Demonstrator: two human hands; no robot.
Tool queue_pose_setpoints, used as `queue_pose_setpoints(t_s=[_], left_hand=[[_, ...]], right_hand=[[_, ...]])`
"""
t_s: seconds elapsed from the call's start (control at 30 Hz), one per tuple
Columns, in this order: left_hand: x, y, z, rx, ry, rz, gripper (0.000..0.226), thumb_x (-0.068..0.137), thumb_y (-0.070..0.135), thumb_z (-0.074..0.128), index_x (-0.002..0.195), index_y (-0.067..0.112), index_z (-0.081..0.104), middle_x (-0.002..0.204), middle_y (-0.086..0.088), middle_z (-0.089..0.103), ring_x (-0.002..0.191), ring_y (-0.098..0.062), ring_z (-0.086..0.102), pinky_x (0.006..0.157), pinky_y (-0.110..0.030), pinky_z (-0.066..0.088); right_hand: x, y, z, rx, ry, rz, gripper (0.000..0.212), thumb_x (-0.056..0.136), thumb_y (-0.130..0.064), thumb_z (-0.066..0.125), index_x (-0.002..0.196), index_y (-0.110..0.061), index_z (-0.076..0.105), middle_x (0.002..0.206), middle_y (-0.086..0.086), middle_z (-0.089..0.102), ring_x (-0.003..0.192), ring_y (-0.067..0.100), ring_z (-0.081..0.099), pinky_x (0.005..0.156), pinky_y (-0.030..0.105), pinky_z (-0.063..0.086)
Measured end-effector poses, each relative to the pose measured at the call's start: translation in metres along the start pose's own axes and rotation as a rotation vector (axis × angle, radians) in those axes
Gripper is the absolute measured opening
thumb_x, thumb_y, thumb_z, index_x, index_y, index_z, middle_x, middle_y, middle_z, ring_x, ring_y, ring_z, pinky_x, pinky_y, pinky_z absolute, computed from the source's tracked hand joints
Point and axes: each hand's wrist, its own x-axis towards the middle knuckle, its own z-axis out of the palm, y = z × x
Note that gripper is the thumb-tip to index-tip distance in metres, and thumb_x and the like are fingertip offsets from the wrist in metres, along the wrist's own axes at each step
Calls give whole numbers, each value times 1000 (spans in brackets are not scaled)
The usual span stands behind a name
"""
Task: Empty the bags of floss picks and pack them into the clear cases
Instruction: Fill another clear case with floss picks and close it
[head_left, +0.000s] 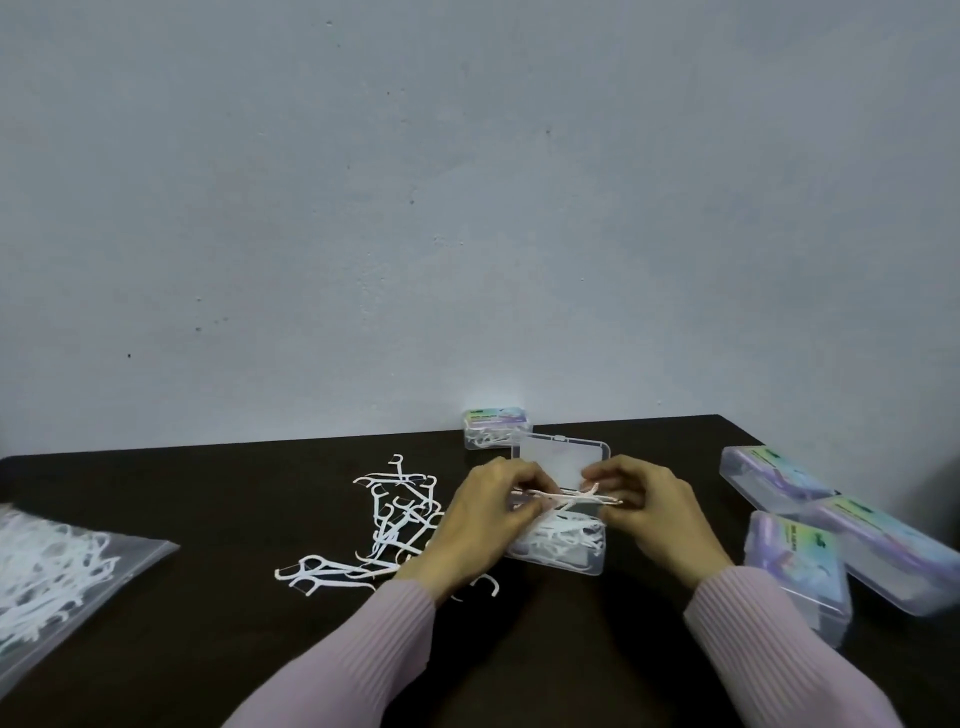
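Note:
An open clear case (558, 548) sits mid-table with its lid (558, 460) raised behind it and white floss picks inside. Just above the case, my left hand (480, 525) and my right hand (657, 512) pinch the two ends of a small bundle of floss picks (563, 499) held level between them. A loose pile of white floss picks (395, 525) lies on the dark table (208, 519) left of the case, partly hidden by my left hand. A clear zip bag (57, 566) holding many picks lies at the far left.
A filled, shut case (496, 428) stands against the wall behind the open one. Three shut clear cases with coloured labels (774, 475), (797, 569), (893, 556) are stacked loosely at the right edge. A grey wall rises right behind the table.

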Motion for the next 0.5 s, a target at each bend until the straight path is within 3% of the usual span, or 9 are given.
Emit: queue_pose_setpoints(t_s=[0.23, 0.4, 0.5], left_hand=[[-5, -1, -9, -229, 35, -115, 33, 69, 14, 82, 98, 21, 68, 94, 10, 69, 87, 6, 61, 71, -5, 41], [-13, -7, -10, -270, 187, -185, 17, 81, 21, 72, 97, 21, 67, 95, 9, 67, 88, 1, 61, 78, -14, 48], [-15, -14, -9, -262, 208, -231, 19, 88, 14, 63, 96, 31, 63, 105, 7, 64, 99, -9, 59, 87, -29, 50]], right_hand=[[0, 2, 1, 5, -40, -67, 44, 81, 19, 50, 103, -18, 59, 101, -5, 66, 97, 2, 63, 74, 8, 50], [-5, -1, 0, -139, 14, -120, 40, 81, 14, 53, 100, -21, 61, 96, -14, 62, 91, -6, 58, 74, 2, 45], [-7, 1, -1, -287, 105, -108, 30, 83, 4, 58, 95, -24, 60, 91, -9, 61, 83, 0, 58, 71, 9, 47]])
